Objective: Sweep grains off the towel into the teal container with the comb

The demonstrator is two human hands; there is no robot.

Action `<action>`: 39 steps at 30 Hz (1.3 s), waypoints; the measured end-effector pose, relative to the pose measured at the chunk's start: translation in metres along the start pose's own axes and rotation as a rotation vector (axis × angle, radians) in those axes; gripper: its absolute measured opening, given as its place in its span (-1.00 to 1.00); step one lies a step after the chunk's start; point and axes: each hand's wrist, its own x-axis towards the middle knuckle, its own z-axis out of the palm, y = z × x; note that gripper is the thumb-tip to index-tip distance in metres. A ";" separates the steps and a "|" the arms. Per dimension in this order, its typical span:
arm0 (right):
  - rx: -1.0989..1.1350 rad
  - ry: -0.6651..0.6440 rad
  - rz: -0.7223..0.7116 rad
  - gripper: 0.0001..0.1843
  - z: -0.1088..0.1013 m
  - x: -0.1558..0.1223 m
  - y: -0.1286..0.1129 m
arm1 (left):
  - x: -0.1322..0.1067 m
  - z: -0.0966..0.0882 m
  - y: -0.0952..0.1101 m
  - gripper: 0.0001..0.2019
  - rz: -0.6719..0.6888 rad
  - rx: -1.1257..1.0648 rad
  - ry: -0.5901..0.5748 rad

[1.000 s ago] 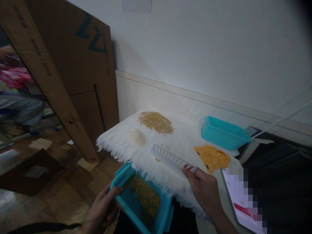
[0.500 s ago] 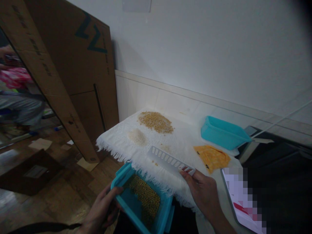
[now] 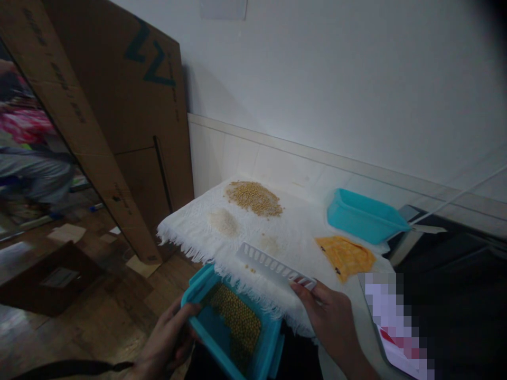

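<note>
My left hand (image 3: 174,330) grips the rim of a blue plastic bin (image 3: 212,343), which is held just below the cloth's fringed edge. Soybeans (image 3: 240,322) cover part of the bin's floor. Between the fingers of my right hand (image 3: 327,311) is the end of a white slotted plastic strip (image 3: 273,264), lying low over the white cloth (image 3: 293,221). A few loose beans (image 3: 249,268) sit beside the strip on its near side. Farther back on the cloth are a large pile of soybeans (image 3: 253,198) and a smaller pile of white grains (image 3: 224,221).
A second blue bin (image 3: 364,216) stands at the right rear, with a yellow cloth (image 3: 346,256) in front of it. At the right edge lies a phone-like device (image 3: 390,327). A tall cardboard box (image 3: 146,116) rises on the left, with another person's leg (image 3: 35,169) beyond it.
My right hand has drawn the slotted strip slightly toward me and to the left, close to the few loose beans. The bin in my left hand has barely moved.
</note>
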 end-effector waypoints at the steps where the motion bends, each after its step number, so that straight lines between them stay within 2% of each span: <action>1: 0.010 -0.009 -0.010 -0.61 0.001 -0.003 0.000 | 0.000 0.000 0.000 -0.59 0.002 -0.001 0.000; 6: 0.023 -0.002 -0.058 -0.63 -0.003 -0.003 -0.002 | -0.005 0.000 0.005 -0.59 0.000 -0.008 -0.010; 11: -0.100 0.218 -0.046 -0.53 -0.010 0.031 0.002 | -0.004 -0.001 0.003 -0.61 0.002 -0.011 -0.019; 16: -0.202 0.295 -0.069 -0.46 -0.007 0.056 0.017 | 0.001 -0.003 -0.003 -0.57 -0.015 -0.002 0.011; 34: -0.092 0.120 -0.130 -0.59 -0.004 0.051 0.024 | 0.006 -0.011 -0.006 -0.60 0.016 -0.007 0.028; 39: -0.068 0.091 -0.143 -0.62 -0.006 0.047 0.016 | 0.001 -0.007 0.002 -0.62 0.003 -0.003 0.012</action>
